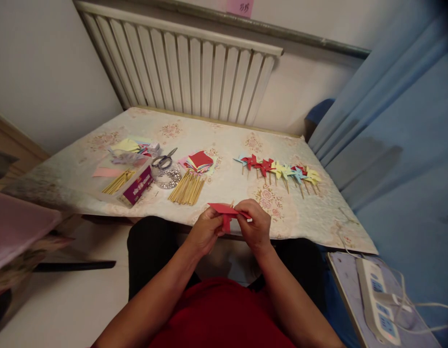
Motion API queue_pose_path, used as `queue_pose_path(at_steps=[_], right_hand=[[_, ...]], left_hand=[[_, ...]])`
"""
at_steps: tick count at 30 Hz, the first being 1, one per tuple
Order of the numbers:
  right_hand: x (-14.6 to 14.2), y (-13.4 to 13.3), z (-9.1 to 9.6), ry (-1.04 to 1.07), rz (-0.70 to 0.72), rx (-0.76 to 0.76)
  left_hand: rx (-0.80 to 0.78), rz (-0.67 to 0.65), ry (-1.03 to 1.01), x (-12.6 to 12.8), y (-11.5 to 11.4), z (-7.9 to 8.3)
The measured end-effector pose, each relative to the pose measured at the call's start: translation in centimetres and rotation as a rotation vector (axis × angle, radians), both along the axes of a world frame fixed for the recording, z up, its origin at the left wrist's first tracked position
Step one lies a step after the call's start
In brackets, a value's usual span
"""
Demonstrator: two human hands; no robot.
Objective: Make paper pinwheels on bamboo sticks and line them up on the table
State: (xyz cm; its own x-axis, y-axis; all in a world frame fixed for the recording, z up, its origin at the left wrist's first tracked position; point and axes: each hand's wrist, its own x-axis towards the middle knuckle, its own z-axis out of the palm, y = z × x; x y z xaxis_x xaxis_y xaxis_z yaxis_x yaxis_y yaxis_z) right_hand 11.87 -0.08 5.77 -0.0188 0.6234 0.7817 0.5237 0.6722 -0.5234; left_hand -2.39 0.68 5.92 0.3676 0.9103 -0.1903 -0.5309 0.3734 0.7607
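Both my hands meet at the table's near edge on a red paper pinwheel [224, 210]. My left hand [205, 231] pinches its lower left side, fingers closed. My right hand [255, 225] grips its right side, fingers curled, with a small white bit showing at the fingertips. A wooden stick tip pokes out above the paper. On the table beyond lie a bundle of wooden sticks [187, 187], a stack of coloured paper squares [199, 161], scissors [164, 159] and a row of finished pinwheels [281, 170].
The table carries a floral cloth [245, 145]. At the left stand a purple box of sticks [131, 185], loose paper and a clear bag. A radiator [180, 67] is behind, a blue curtain [390, 121] to the right, a power strip [378, 299] on a stool.
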Motion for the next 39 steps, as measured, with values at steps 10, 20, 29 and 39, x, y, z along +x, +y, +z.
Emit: queue_pose_path(at_steps=[10, 20, 29, 39], right_hand=[[0.0, 0.1, -0.1, -0.001, 0.006, -0.008], [0.0, 0.0, -0.2, 0.018, 0.001, -0.045], [0.1, 0.0, -0.3, 0.019, -0.005, -0.069], [-0.3, -0.2, 0.3, 0.081, -0.024, -0.109]], left_hand=[[0.029, -0.010, 0.013, 0.1, 0.2, -0.3], [0.029, 0.000, 0.014, 0.2, 0.1, -0.6], [0.023, 0.007, 0.027, 0.2, 0.1, -0.7], [0.074, 0.003, 0.040, -0.1, 0.2, -1.2]])
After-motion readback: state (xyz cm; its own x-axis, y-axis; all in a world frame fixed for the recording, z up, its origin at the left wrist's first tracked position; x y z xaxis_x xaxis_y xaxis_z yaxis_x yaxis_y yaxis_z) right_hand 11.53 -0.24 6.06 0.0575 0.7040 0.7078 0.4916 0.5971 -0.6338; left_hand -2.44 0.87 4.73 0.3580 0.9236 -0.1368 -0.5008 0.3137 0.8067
